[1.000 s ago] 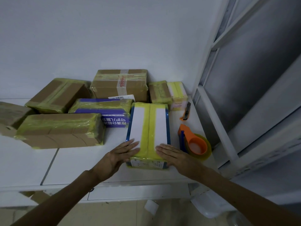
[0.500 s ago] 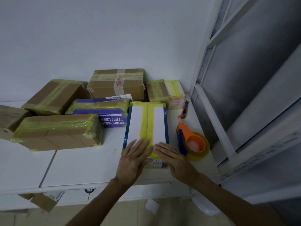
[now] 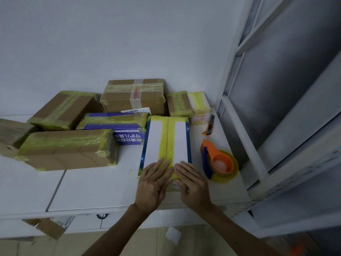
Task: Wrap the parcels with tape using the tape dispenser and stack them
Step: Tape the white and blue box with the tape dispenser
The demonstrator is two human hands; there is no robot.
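Tape dispenser [image 3: 218, 161] just right of the parcel [image 3: 166, 137] on the table [image 3: 88, 183], other parcels [image 3: 70, 146] left and behind.

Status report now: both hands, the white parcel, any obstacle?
Left hand and right hand flat on white parcel, pressing yellow tape. Tape dispenser untouched at right. Nothing blocking.

The person's left hand [image 3: 154, 183] and right hand [image 3: 191, 183] are bare, with long, slender fingers. The left forearm [image 3: 114, 235] and right forearm [image 3: 238, 231] are slim and bare up to the near edge.
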